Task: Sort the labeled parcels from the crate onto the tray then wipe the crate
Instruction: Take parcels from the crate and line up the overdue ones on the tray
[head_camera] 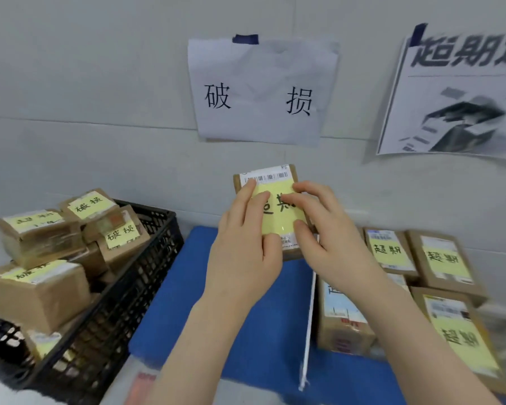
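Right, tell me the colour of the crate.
The crate is black, seen in the head view.

a white sheet (257, 92) taped on the wall reads 破损 in black. right of it, a poster (456, 92) starts with big characters 超期; the next one is cut by the frame edge. the held parcel (270, 176) has a barcode label, too small to read, and a yellow note with 超期, partly covered by fingers of the left hand (243, 249) and right hand (327, 235). in the crate (146, 258), the rear parcel (91, 204) and the middle parcel (120, 233) carry yellow notes reading 破损; the left parcel (35, 226) has a blurred note. three parcels on the right (387, 249) (443, 257) (460, 337) have notes reading 超期.
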`<act>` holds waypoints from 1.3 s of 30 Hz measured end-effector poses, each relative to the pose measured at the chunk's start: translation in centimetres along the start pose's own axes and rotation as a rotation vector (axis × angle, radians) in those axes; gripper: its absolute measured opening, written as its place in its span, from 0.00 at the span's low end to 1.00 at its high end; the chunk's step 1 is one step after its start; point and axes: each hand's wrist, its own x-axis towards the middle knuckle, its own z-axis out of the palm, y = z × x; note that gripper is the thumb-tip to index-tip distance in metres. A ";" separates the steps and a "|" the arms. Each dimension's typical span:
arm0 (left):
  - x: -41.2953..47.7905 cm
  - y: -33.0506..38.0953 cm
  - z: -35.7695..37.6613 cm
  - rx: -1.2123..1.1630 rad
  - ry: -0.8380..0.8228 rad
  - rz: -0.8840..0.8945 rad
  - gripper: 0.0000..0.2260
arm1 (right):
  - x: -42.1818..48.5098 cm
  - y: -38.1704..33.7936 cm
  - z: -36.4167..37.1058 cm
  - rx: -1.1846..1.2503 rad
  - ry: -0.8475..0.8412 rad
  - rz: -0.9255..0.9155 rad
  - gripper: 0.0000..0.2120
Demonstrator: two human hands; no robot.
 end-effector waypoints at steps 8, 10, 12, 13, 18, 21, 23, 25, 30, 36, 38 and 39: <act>-0.3 4.7 4.3 -0.017 -0.105 0.078 0.27 | -4.1 3.2 -4.8 0.023 0.056 0.111 0.18; 0.2 5.1 5.0 -0.033 -0.118 0.087 0.27 | -4.2 3.9 -5.1 0.013 0.070 0.125 0.18; 0.8 5.3 5.7 -0.049 -0.126 0.081 0.27 | -3.9 4.4 -5.4 0.011 0.082 0.138 0.18; 1.1 5.4 6.1 -0.058 -0.134 0.079 0.28 | -3.7 4.8 -5.6 0.008 0.087 0.144 0.18; 3.6 5.4 9.0 -0.084 -0.199 0.106 0.27 | -3.0 8.1 -6.0 0.002 0.096 0.200 0.18; 5.0 5.1 12.0 -0.117 -0.251 0.100 0.25 | -2.5 11.1 -6.4 -0.011 0.073 0.225 0.20; 5.7 4.7 14.2 -0.136 -0.304 0.094 0.25 | -2.3 13.5 -6.4 -0.015 0.048 0.253 0.20; 6.4 4.1 16.2 -0.151 -0.356 0.072 0.25 | -2.0 15.8 -6.0 -0.015 0.017 0.283 0.20; 7.7 1.8 20.5 -0.133 -0.451 0.001 0.25 | -1.5 21.1 -3.9 0.012 -0.034 0.351 0.20; 8.2 0.1 22.8 -0.130 -0.429 -0.103 0.23 | -0.7 23.7 -1.7 0.054 -0.055 0.380 0.19; 8.4 -0.2 23.1 -0.122 -0.421 -0.108 0.23 | -0.3 24.1 -1.6 0.053 -0.063 0.388 0.18; 8.6 -0.3 23.2 -0.122 -0.426 -0.107 0.23 | -0.2 24.2 -1.6 0.052 -0.067 0.395 0.19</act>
